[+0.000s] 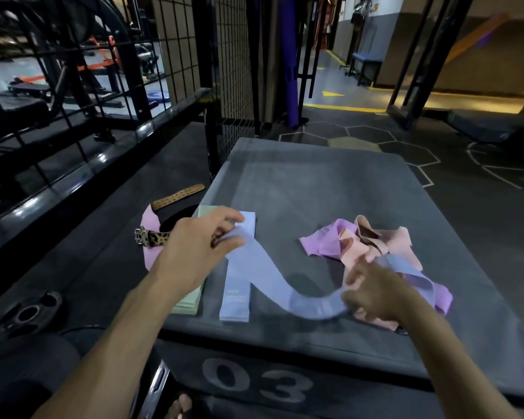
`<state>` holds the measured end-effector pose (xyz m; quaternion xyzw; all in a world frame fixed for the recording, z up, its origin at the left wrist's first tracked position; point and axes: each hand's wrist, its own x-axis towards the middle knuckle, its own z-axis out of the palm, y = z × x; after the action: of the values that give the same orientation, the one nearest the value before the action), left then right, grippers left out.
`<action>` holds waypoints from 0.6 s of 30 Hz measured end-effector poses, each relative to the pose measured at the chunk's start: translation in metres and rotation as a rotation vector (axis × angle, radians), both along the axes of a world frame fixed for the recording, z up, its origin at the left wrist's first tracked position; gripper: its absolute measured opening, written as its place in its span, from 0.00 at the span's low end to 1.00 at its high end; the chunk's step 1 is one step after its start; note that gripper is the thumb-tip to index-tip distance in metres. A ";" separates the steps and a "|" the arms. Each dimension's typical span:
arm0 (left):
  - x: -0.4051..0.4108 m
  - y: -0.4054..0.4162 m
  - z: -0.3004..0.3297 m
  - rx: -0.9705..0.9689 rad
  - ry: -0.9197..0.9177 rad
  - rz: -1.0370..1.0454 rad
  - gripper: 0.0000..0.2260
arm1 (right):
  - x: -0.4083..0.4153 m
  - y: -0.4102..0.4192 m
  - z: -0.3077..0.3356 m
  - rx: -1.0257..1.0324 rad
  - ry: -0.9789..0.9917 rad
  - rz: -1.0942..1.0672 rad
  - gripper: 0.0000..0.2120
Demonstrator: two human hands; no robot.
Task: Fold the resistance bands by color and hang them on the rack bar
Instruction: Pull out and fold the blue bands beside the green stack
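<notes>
My left hand (194, 246) pinches one end of a long pale blue stretch-fabric resistance band (273, 279), thumb and fingers curled on it just above the folded stack of pale blue bands (239, 285) lying flat on the grey padded plyo box marked 03 (315, 189). The band sags in a loose curve across the box top to my right hand (372, 294), which grips its other end with curled fingers; that hand is blurred, so I cannot make out exactly how the fingers sit. Under and behind my right hand lies a tangled heap of peach and lilac bands (375, 243). A folded stack of pale green bands (194, 300) rests just beside the blue stack, partly under my left forearm. Off the box's left edge are a pink band (149, 219), a leopard-print belt with a metal buckle (155, 237) and a tan perforated leather strap (179, 192).
</notes>
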<state>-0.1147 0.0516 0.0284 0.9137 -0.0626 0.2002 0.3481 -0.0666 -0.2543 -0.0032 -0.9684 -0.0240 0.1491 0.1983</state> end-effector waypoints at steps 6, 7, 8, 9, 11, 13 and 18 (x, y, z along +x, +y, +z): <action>-0.009 -0.021 0.011 -0.053 0.021 -0.206 0.05 | -0.022 0.047 0.007 0.506 -0.048 0.416 0.23; -0.009 -0.022 0.012 -0.062 0.011 -0.228 0.05 | -0.025 0.057 0.007 0.553 -0.100 0.453 0.18; -0.008 -0.022 0.014 -0.079 0.004 -0.243 0.05 | -0.026 0.066 0.007 0.576 -0.171 0.457 0.10; -0.007 -0.021 0.016 -0.098 0.005 -0.248 0.05 | -0.026 0.072 0.008 0.619 -0.222 0.451 0.05; -0.005 -0.017 0.020 -0.126 0.025 -0.246 0.07 | -0.026 0.077 0.009 0.687 -0.285 0.407 0.11; -0.001 -0.011 0.023 -0.163 0.059 -0.238 0.07 | -0.024 0.079 0.012 0.766 -0.285 0.392 0.11; 0.034 0.007 0.042 -0.266 0.054 -0.199 0.06 | -0.014 0.079 0.009 0.778 -0.106 0.397 0.10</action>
<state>-0.0802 0.0586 0.0703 0.8540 -0.1162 0.1467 0.4855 -0.0805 -0.1753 0.0056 -0.8045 -0.2741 0.1141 0.5144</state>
